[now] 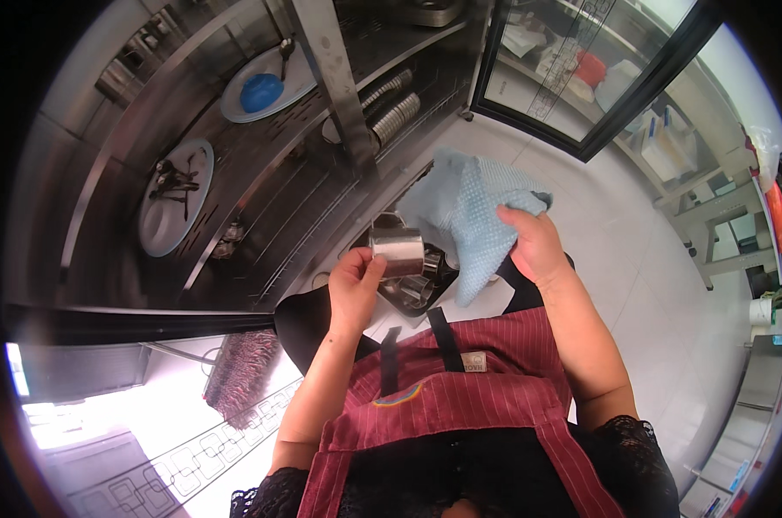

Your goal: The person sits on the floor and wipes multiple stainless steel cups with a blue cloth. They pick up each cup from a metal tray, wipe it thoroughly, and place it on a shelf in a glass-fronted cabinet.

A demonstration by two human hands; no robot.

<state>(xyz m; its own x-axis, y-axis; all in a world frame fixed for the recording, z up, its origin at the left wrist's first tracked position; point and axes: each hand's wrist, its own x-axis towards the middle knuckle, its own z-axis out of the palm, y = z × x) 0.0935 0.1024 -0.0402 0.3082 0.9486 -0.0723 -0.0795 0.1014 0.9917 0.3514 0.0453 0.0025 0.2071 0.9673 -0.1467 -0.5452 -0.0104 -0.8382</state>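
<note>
My left hand (357, 285) grips a shiny metal cup (397, 251), its thumb pressed against the side. Just right of it, my right hand (535, 245) holds up a light blue textured cloth (472, 207) by one edge, and the rest of the cloth hangs down to the left. Below the cup, close to my knees, stands a dark tray or bin (412, 311) with a clear glass (415, 289) and other shiny vessels in it. Cloth and cup hide part of this container.
On the left, a metal cabinet shelf carries a white plate (151, 223) with spoons and another plate (235, 107) with a blue bowl (261, 92). Stacked dishes (394, 120) stand lower. A glass door (559, 71) is ahead; a mop head (239, 375) lies behind at left.
</note>
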